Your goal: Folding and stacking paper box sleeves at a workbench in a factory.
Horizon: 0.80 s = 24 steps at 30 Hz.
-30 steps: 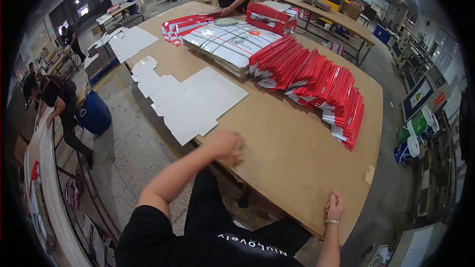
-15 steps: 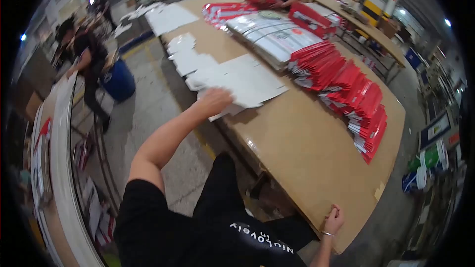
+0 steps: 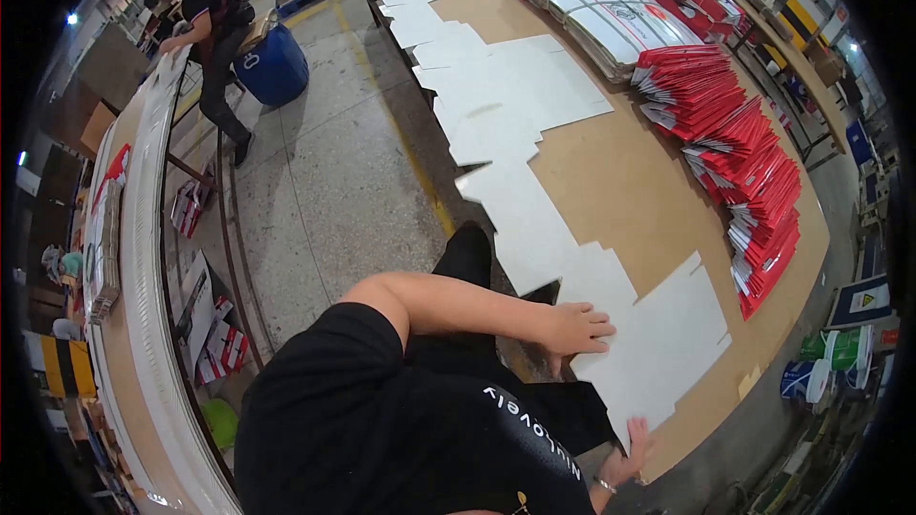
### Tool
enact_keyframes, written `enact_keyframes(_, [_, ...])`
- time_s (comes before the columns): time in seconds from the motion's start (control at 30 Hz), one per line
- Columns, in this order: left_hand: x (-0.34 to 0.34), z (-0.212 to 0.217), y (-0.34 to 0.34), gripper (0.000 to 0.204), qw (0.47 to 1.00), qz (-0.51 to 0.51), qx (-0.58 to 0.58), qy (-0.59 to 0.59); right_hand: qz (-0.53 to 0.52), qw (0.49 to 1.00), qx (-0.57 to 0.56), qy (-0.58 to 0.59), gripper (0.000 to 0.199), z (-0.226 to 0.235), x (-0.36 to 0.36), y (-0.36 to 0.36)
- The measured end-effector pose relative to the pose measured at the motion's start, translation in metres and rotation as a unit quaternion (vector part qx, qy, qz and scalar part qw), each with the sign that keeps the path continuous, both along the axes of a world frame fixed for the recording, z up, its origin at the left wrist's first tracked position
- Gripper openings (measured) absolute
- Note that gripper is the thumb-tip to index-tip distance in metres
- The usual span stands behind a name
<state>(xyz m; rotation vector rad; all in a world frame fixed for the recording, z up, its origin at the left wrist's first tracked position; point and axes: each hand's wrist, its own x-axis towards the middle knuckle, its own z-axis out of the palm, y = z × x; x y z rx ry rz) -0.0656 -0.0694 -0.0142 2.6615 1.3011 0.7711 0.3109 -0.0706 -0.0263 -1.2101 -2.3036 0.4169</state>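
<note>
A white die-cut cardboard sheet (image 3: 673, 339) lies along the left and near edge of the brown-topped table, its outline notched with tabs. At its near left edge, my left hand (image 3: 578, 331) grips it, fingers on top and thumb down by the edge. My right hand (image 3: 625, 463), a bracelet at its wrist, is at the sheet's nearest corner with fingers stretched out, touching or almost touching it. More white sheet (image 3: 515, 86) extends farther up the table; where one piece ends and another begins, I cannot tell.
Fanned red-and-white folded packages (image 3: 725, 148) lie along the table's right side. Beyond them are a strapped stack of printed white boards (image 3: 611, 14) and a red box (image 3: 682, 0). A co-worker (image 3: 215, 29) stands by a blue barrel (image 3: 274, 65) at another table (image 3: 143, 257).
My left hand has come nearer and to the right, drawing white sheet down the table. My right hand has opened its fingers by the sheet's corner. The view has shifted.
</note>
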Motion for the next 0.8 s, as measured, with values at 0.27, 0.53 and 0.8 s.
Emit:
enact_keyframes(0.27, [0.031,-0.019,0.023,0.028,0.978,0.107,-0.171,-0.050,-0.340,0.939,-0.042,0.035,0.040,0.024,-0.069,0.029])
enact_keyframes(0.53, [-0.002,-0.009,0.013,0.052,0.991,-0.075,0.018,0.114,0.083,0.996,0.037,0.018,0.029,0.015,-0.105,0.023])
enact_keyframes(0.8, [0.028,0.002,0.023,0.062,0.981,0.116,-0.129,0.084,0.099,0.993,0.038,-0.050,0.031,0.020,-0.103,0.017])
